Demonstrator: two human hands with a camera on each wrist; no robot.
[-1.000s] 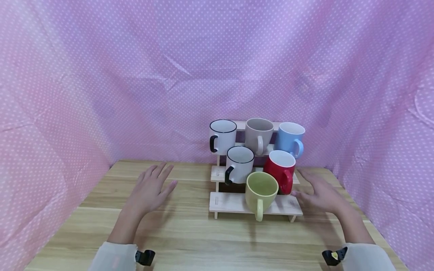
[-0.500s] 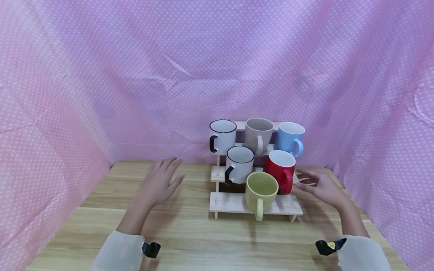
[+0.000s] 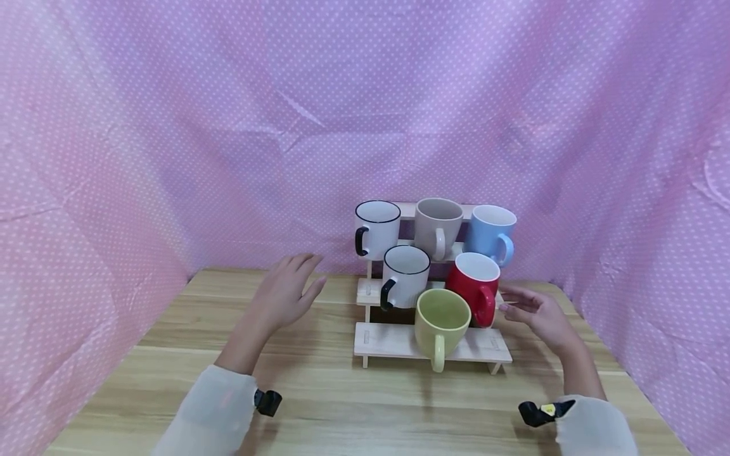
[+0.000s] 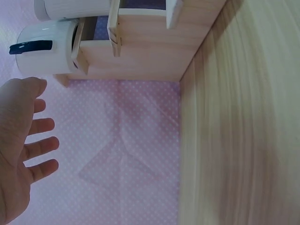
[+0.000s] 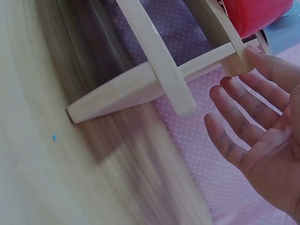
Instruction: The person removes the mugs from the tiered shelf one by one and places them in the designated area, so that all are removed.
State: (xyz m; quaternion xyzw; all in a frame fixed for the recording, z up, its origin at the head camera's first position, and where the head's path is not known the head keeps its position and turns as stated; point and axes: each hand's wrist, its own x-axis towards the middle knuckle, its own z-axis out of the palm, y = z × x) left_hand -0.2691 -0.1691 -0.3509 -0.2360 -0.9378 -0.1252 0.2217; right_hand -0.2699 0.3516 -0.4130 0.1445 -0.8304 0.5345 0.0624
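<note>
A three-tier wooden rack [image 3: 388, 340] holds mugs. On its top tier are a white mug with a black handle [image 3: 376, 237], a grey mug [image 3: 436, 221] and a light blue mug [image 3: 487, 233]. The middle tier bears another white black-handled mug [image 3: 406, 282] and a red mug [image 3: 469, 292]; a yellow-green mug [image 3: 436, 329] sits at the bottom. Left of the rack, my left hand [image 3: 282, 297] hovers with spread, relaxed fingers, holding nothing. My right hand [image 3: 544, 320] is at the rack's right side, loosely bent fingers around the middle tier's end [image 5: 236, 61], thumb close to it.
The rack stands on a wood-grain table [image 3: 342, 405]. Pink dotted cloth [image 3: 274, 158] hangs behind and along both sides. A black wrist camera [image 3: 267, 402] sits at the left sleeve and another black camera [image 3: 536, 413] at the right.
My left hand has moved right, toward the rack. My right hand has pulled slightly back and its fingers have bent beside the middle tier. The mugs and rack stay put.
</note>
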